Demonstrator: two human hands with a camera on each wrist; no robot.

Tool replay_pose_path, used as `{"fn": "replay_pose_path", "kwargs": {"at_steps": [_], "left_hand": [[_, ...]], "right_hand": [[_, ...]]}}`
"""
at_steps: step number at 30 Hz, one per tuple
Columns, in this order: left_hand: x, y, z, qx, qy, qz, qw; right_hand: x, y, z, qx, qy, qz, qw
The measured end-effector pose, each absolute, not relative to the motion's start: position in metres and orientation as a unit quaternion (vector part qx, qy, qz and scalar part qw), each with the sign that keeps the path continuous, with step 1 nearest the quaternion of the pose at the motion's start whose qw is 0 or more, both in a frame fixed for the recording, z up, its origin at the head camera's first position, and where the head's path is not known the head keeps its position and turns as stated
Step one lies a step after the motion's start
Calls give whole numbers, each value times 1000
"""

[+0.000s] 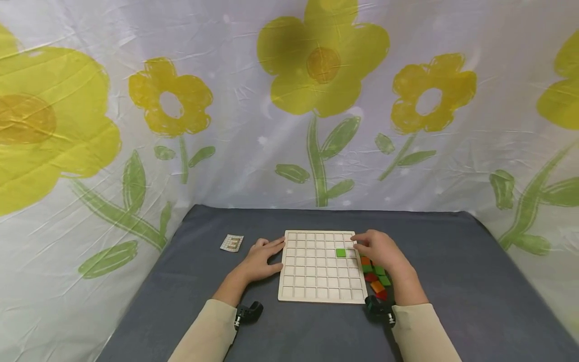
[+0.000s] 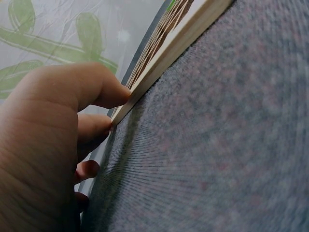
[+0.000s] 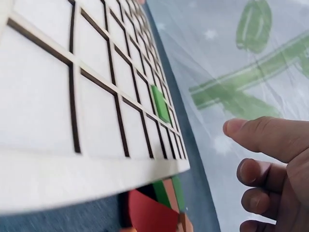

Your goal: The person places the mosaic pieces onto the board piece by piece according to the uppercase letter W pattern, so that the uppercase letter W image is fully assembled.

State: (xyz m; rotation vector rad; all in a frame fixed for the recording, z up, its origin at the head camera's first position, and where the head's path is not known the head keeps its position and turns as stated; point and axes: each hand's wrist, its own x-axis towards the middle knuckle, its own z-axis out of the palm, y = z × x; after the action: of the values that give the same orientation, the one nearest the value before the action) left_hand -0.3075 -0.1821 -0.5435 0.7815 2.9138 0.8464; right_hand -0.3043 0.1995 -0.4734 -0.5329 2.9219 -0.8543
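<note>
Far left, you've got a small pattern card [image 1: 232, 243] lying flat, just beyond and left of your left hand [image 1: 261, 260]. Nearer you than that hand: your left sleeve [image 1: 205, 332], black wrist device [image 1: 250, 312] at its cuff

Left hand is released, fingers and thumb spread and fairly straight, tips against the left edge of the wooden grid board [image 1: 312, 271]. Left wrist view confirms contact at the rim; you're touching it, not clenching

Board lies flat on the dark cloth [image 1: 316, 332], between your two hands, most of it nearer you than your fingertips. One green tile [image 1: 341, 253] sits on the grid, left of your right hand [image 1: 381, 250] and slightly nearer you than its fingertips

Loose tiles [image 1: 371, 277] in red, orange and green lie in a pile just off the board's right edge, nearer you than your right fingers and left of that forearm

Right hand is released too, fingers loosely bent, at the board's far right corner. Can't tell if its tips touch the rim. Right sleeve [image 1: 425, 332] is nearer you than the hand, second black device [image 1: 376, 306] at its cuff. Flowered backdrop [image 1: 244, 151] hangs beyond both hands
</note>
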Motion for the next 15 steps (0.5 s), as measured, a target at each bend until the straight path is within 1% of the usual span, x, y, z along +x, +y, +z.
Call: {"fn": "replay_pose_path", "kwargs": {"at_steps": [15], "left_hand": [[-306,-182,-541,258,927,272,4]], "right_hand": [[-303,229,-477,-110,935,-337,12]]}}
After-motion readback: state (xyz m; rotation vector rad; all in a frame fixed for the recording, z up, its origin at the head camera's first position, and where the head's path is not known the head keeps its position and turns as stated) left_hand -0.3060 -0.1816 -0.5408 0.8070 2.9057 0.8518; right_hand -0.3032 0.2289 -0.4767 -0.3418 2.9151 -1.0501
